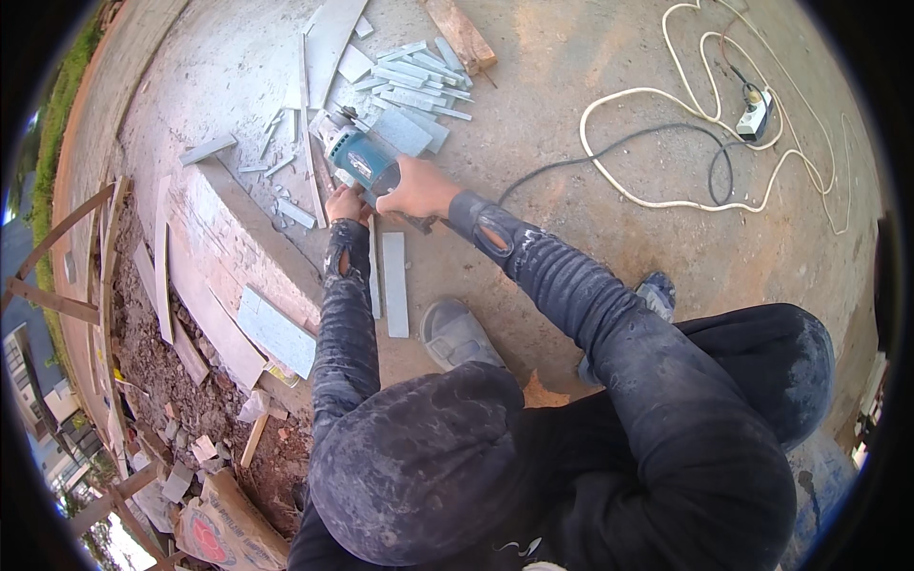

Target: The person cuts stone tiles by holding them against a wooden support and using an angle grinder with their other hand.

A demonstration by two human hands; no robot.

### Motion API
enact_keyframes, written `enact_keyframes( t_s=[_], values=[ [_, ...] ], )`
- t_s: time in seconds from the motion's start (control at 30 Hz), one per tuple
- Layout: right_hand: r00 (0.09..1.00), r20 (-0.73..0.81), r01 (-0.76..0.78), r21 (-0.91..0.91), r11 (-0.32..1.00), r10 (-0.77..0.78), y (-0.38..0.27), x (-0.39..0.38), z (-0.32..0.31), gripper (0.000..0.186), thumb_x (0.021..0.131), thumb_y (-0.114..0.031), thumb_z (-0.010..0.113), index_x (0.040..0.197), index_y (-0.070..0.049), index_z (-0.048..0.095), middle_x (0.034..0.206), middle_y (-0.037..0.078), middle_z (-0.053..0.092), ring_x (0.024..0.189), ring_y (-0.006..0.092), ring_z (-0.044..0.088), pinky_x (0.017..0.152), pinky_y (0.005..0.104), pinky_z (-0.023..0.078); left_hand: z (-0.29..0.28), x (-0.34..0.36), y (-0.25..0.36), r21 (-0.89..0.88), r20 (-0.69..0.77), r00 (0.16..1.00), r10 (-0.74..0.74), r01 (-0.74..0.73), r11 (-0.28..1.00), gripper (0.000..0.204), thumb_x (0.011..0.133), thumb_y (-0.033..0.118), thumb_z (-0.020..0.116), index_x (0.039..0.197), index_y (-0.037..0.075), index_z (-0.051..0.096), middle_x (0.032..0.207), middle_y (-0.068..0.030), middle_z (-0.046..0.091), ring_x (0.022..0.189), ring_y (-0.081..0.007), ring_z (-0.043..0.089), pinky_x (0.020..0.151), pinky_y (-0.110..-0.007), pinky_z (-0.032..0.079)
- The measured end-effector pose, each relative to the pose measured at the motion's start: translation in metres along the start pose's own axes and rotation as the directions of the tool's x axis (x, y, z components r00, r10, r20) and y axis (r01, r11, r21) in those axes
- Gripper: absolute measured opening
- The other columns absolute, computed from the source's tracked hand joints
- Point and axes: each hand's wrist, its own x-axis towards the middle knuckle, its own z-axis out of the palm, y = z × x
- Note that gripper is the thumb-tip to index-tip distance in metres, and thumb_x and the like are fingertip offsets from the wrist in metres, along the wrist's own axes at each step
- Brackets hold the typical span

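Head view: right hand (pixel 416 187) closed its grip around a teal grinder (pixel 362 157) on the concrete floor (pixel 571 238). Left hand (pixel 345 204) pressed a grey tile strip (pixel 373 271), grip state unclear. Cut strips (pixel 414 76) lay beyond; cords (pixel 666 143) to the right.

1. A heap of short grey tile strips (pixel 414 81) lies far on the concrete floor (pixel 571 238).
2. A wooden board (pixel 461 34) rests just beside that heap, at the far edge.
3. A pale extension cord (pixel 666 95) loops across the far right, ending in a white socket block (pixel 755 112); a black cable (pixel 609 147) crosses it.
4. A low brick ledge (pixel 224 238) runs along the left, with a grey tile (pixel 276 331) leaning on its near end.
5. A printed sack (pixel 228 528) lies near left among rubble.
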Motion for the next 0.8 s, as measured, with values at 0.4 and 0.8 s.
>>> enact_keyframes(
  t_s=[0.4,0.8],
  values=[
    [0.999,0.025,-0.044,0.067,0.997,0.043,0.001,0.005,0.005,0.085,0.057,-0.041,0.076,0.115,0.017,0.053,0.108,0.033,0.063,0.099,0.0411,0.065,0.088,0.0383,0.052,0.002,0.002,-0.002,0.035,-0.069,0.998,-0.004,0.006,0.999,0.022,0.088,-0.001,0.056,0.109,-0.004,0.059,0.084,-0.0060,0.061,0.057,-0.0156,0.059,0.042,-0.031,0.051],
    [0.997,0.031,-0.071,0.059,0.996,0.069,-0.003,0.006,0.003,0.084,0.057,-0.040,0.076,0.115,0.016,0.053,0.108,0.032,0.064,0.097,0.0394,0.067,0.085,0.0367,0.053,0.002,0.007,-0.005,0.025,-0.058,0.998,0.017,-0.016,1.000,0.015,0.089,0.000,0.058,0.104,-0.003,0.060,0.084,-0.0061,0.062,0.060,-0.0160,0.061,0.043,-0.031,0.054]
  ],
)
